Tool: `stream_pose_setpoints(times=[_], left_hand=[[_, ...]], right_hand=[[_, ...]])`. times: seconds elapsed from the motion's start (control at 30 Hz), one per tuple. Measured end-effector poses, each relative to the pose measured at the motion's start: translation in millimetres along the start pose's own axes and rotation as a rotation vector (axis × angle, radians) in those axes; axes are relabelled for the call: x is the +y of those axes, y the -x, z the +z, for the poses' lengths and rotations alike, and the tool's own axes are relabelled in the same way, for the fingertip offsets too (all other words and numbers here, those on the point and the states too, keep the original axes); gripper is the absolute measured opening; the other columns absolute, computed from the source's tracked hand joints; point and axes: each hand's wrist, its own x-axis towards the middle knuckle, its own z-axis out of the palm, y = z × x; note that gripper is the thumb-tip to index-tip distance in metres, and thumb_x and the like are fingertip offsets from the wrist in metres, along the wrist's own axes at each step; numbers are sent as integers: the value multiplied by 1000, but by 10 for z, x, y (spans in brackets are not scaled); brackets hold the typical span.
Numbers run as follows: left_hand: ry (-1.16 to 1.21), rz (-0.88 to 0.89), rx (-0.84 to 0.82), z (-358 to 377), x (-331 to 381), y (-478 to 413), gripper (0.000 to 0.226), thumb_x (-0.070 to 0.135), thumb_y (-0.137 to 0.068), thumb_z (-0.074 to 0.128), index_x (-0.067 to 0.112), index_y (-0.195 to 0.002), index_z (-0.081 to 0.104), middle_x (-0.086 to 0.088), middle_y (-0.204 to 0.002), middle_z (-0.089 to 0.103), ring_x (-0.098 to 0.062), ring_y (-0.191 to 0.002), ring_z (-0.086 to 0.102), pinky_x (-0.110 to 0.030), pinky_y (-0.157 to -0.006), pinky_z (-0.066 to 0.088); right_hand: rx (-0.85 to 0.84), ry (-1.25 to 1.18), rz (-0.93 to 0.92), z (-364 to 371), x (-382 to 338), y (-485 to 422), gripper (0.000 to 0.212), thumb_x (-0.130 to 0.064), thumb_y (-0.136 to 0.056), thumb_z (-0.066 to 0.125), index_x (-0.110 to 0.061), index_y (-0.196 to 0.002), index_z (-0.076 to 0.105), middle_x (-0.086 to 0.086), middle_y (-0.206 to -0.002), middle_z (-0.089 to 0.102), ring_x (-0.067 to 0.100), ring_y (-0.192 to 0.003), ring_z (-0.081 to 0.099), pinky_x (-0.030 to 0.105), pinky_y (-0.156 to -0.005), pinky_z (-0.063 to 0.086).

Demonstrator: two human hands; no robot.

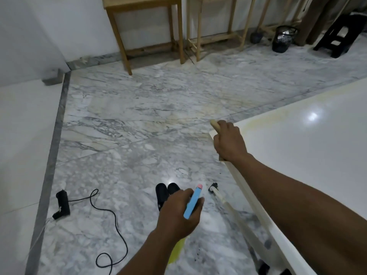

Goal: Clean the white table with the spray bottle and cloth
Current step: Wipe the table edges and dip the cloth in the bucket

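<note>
Left hand (178, 212) grips spray bottle (193, 203); right hand (230, 142) clutches cloth (214, 124) at white table (297, 151) corner.

The white table (297, 155) bears a cloth (214, 124) at its stained corner.

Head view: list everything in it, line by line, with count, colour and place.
white table: one, white, right
cloth: one, beige, table corner, under right hand
spray bottle: one, blue, pink tip, left hand
wooden tables: two, light wood, back wall
wastebasket: one, black, far right
step stool: one, black, far right
slippers: pair, black, floor by left hand
corded tool: one, black, floor left
left hand: grips spray bottle
right hand: grips cloth
</note>
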Motion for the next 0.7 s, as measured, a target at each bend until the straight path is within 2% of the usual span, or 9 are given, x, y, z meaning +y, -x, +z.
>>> stream_pose_setpoints(times=[0.07,0.13,0.2,0.27,0.33,0.43,0.53,0.6,0.7], left_hand=[[48,-3,4,54,-172,-76,50,65,-92,46,18,-80,58,-1,-69,58,-20,-60,56,-38,-57,45],[90,-3,7,132,-332,-116,40,53,-98,56,18,-80,59,0,-67,57,-19,-59,53,-27,-54,38],[117,-16,-2,203,-438,-132,34,47,-100,61,20,-79,58,1,-65,55,-18,-58,51,-22,-53,34],[133,-27,-19,282,-490,-131,37,52,-99,59,19,-80,58,-2,-66,56,-23,-59,53,-31,-53,38],[136,-40,-42,351,-456,-99,42,57,-96,55,18,-82,60,-4,-68,58,-24,-60,55,-41,-57,46],[117,-40,-51,434,-329,-14,44,60,-93,53,19,-80,59,-2,-67,57,-24,-61,57,-45,-60,49],[103,-8,-44,538,-203,70,45,58,-94,53,18,-74,53,-1,-61,51,-24,-55,52,-46,-57,46],[98,14,-55,634,-102,176,41,56,-95,53,24,-70,46,3,-59,46,-19,-52,45,-41,-54,42],[87,31,-68,823,102,440,39,52,-95,55,29,-68,42,6,-59,44,-15,-51,40,-32,-54,36]], right_hand=[[-63,233,-109,386,67,-217,50,-25,-93,48,-12,-141,41,18,-141,46,41,-124,43,49,-92,42],[-197,447,-174,690,206,-236,62,-43,-96,43,-21,-151,26,16,-162,19,38,-148,15,56,-112,26],[-263,570,-223,846,353,-195,71,-55,-98,33,-28,-157,5,10,-166,-14,32,-152,-15,58,-119,3],[-272,585,-257,853,416,-173,67,-42,-100,34,-27,-158,3,7,-164,-24,31,-150,-24,56,-121,-3],[-279,597,-268,784,449,-94,73,-25,-98,43,-21,-159,2,8,-163,-26,31,-149,-25,53,-122,-3],[-237,564,-282,701,540,188,78,-14,-93,52,-18,-159,11,13,-166,-12,35,-152,-15,55,-123,5],[-219,544,-279,626,688,557,81,-15,-87,59,-17,-158,19,15,-167,1,36,-153,-5,57,-122,12],[-220,520,-280,551,786,817,80,-19,-87,59,-16,-157,21,15,-166,3,36,-153,-4,57,-121,13],[-196,499,-285,415,948,1328,68,-25,-92,41,-17,-157,23,14,-166,8,35,-153,-1,56,-122,14]])
